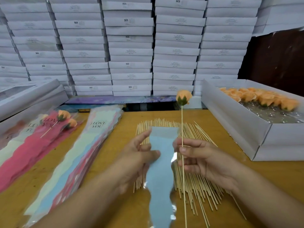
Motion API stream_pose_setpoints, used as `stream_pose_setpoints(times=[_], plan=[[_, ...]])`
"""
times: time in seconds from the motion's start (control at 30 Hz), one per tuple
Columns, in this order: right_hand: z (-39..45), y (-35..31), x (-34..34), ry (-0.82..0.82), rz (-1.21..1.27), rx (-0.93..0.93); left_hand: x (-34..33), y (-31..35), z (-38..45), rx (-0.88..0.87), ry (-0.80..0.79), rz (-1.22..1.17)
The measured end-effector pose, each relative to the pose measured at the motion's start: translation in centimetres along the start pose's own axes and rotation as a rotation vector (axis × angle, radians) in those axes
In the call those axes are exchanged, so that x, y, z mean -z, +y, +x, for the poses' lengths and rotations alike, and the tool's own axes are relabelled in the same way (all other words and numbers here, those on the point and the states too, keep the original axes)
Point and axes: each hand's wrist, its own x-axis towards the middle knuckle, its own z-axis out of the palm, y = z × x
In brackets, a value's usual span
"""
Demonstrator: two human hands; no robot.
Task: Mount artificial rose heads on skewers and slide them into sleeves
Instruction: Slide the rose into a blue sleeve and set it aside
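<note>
My right hand (202,159) pinches a long wooden skewer (183,170) held upright, with an orange rose head (183,97) mounted on its top end. Just to its left, my left hand (139,155) pinches a light-blue sleeve (160,170) between thumb and fingers; the sleeve hangs lengthwise toward me with clear plastic edges. Sleeve and skewer are side by side, and the rose is outside the sleeve. Under both hands lies a pile of bare skewers (197,181) on the wooden table.
A white box (233,116) at the right holds several orange rose heads (263,97). A stack of empty sleeves (85,153) lies left of centre. Finished sleeved roses (49,127) lie at far left. White boxes (130,46) are stacked along the back.
</note>
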Motion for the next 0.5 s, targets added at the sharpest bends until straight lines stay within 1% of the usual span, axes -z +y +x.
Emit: stream_pose_setpoints(times=[0.13, 0.23, 0.4, 0.5], plan=[[0.0, -0.4, 0.2, 0.02, 0.108, 0.047, -0.7, -0.9, -0.6, 0.018, -0.027, 0.078], [0.1, -0.6, 0.3, 0.029, 0.116, 0.057, -0.4, -0.9, -0.9, 0.013, -0.036, 0.165], [0.1, -0.4, 0.3, 0.043, 0.08, 0.036, -0.5, -0.8, -1.9, 0.022, -0.124, 0.305], [0.0, -0.6, 0.4, 0.045, 0.086, 0.038, -0.7, -0.9, -2.7, 0.039, -0.21, 0.38]])
